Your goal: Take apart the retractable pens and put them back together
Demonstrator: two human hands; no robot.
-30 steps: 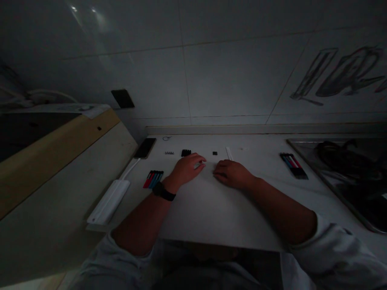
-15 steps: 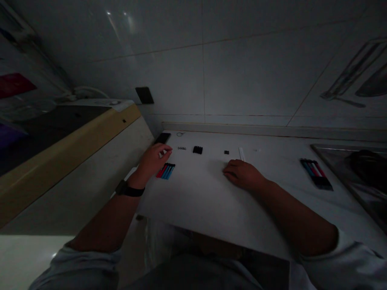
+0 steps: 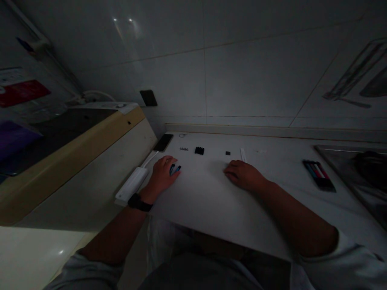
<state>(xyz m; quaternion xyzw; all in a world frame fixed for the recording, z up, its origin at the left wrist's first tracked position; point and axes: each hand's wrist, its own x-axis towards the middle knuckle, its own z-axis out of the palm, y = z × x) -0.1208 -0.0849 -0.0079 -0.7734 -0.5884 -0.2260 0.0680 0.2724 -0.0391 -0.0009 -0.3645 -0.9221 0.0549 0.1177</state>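
Note:
My left hand [image 3: 163, 172] is down on the white counter, its fingers and thumb closed around a row of slim pen barrels. Blue barrels with dark ends [image 3: 176, 170] show between thumb and fingers; the palm hides the others. My right hand [image 3: 243, 174] rests on the counter with loosely curled fingers, nothing visible in it. Just beyond it lie a white strip [image 3: 243, 154] and a small black piece [image 3: 227, 153]. Farther left are a group of black caps [image 3: 199, 150] and a row of tiny metallic parts [image 3: 184, 149].
A dark phone [image 3: 163, 142] and a white power strip [image 3: 132, 184] lie at the left, beside a machine with a tan edge [image 3: 115, 127]. On the right, a pouch of pens [image 3: 319, 175] lies near a metal-rimmed stove [image 3: 338, 150]. A tiled wall rises behind.
My left hand has come down and nearer onto the pen barrels, which have shifted slightly right and are now mostly covered. My right hand has stayed still. The view has tilted slightly left.

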